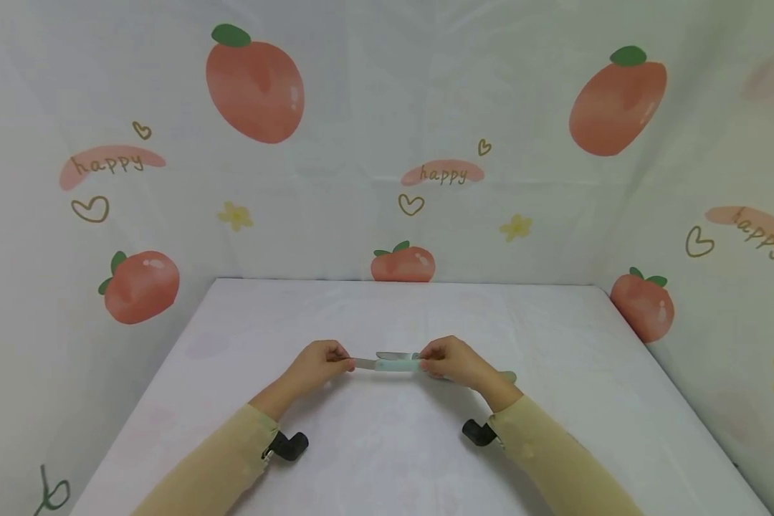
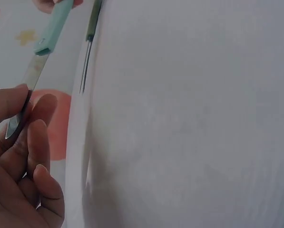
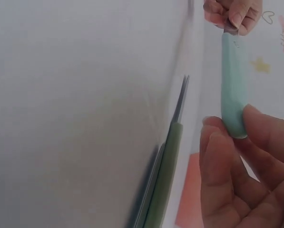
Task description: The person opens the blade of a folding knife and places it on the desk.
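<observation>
A knife with a mint-green handle (image 1: 396,365) is held level above the table, stretched between both hands. My left hand (image 1: 325,360) pinches its metal blade (image 2: 34,69) near the tip between thumb and fingers. The far end of the handle (image 3: 233,80) is pinched by the thumb and fingers of my right hand (image 1: 453,360). Behind the knife lies a green-handled tool (image 3: 166,171) with a slim metal end (image 1: 395,355) that looks split in two; my right hand and forearm cover its middle in the head view.
A white cloth-covered table (image 1: 374,459) reaches back to a wall of cloth (image 1: 335,143) printed with fruit, hearts and flowers. Side cloths rise along the left and right table edges. A black wrist camera (image 1: 290,446) sits at the left cuff, another (image 1: 477,433) at the right.
</observation>
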### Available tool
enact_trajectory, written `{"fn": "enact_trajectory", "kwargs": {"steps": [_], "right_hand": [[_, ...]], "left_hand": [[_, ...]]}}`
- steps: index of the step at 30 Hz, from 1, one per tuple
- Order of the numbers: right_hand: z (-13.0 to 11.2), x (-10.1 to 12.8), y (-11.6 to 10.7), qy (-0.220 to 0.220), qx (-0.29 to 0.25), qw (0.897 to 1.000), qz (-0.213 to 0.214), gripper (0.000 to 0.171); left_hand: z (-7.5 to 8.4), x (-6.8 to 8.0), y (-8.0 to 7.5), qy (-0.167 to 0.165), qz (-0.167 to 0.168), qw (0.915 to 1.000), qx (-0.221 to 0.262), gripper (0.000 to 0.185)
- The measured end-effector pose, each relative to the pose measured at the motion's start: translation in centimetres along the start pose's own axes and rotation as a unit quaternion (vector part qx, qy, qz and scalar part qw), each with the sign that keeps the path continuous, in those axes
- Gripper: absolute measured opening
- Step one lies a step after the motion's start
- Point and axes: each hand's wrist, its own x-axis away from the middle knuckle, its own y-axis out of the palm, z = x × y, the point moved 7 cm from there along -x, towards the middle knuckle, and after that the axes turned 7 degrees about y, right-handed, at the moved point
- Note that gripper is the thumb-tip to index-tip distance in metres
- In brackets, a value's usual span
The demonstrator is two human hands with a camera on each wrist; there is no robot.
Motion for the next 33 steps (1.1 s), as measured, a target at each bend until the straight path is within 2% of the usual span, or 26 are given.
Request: {"fn": "enact_trajectory", "kwargs": {"steps": [5,12,21,33], "right_hand": [[-0.6,-0.4,0.9,0.006,0.026,1.000,0.005,0.013],[-1.4,-1.4,1.9,0.004,0.074,0.997,0.015,0.005],[-1.5,-1.7,2.5,0.032,0.169,0.984,0.045,0.005],[-1.2,-1.8,2.5,0.074,0.191,0.977,0.065,0.012]], "left_hand": [[-0.8,0.2,-0.8,-0.021,0.007,0.9990,-0.039,0.017],[-1.3,0.5,-1.8,-0.027,0.019,0.9942,-0.102,0.019],[-1.8,0.6,-1.9,-0.032,0.006,0.9927,-0.117,0.018],[-2.2,0.8,-2.4,-0.089,0.008,0.9853,-0.145,0.028]]}}
